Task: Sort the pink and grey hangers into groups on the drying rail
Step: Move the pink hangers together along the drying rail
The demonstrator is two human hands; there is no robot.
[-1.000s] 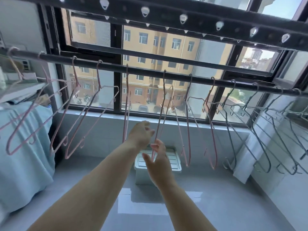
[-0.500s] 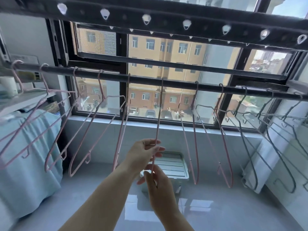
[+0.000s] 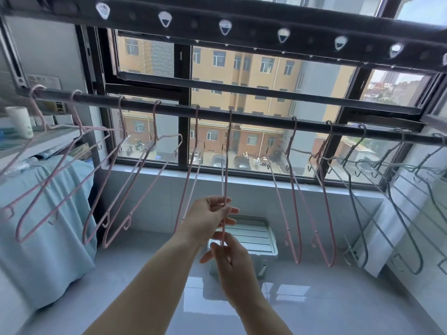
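A dark drying rail (image 3: 256,120) runs across the window. Several pink hangers hang along its left and middle; several grey hangers (image 3: 377,189) crowd its right end. One pink hanger (image 3: 226,165) hangs edge-on at the middle. My left hand (image 3: 208,220) pinches its wires about halfway down. My right hand (image 3: 229,259) grips its lower end just beneath. To the left hangs another edge-on pink hanger (image 3: 191,170), and two pink hangers (image 3: 294,194) hang to the right, ahead of the grey group.
A second dark bar with white clips (image 3: 283,35) runs overhead. A light blue cloth (image 3: 46,228) covers something at the left. A white crate (image 3: 251,240) sits on the grey floor under the window. A white radiator-like panel (image 3: 411,213) lines the right wall.
Both hands closed on the middle pink hanger, left hand above the right, and it slid left along the rail. The view has tilted up and moved closer to the rail.
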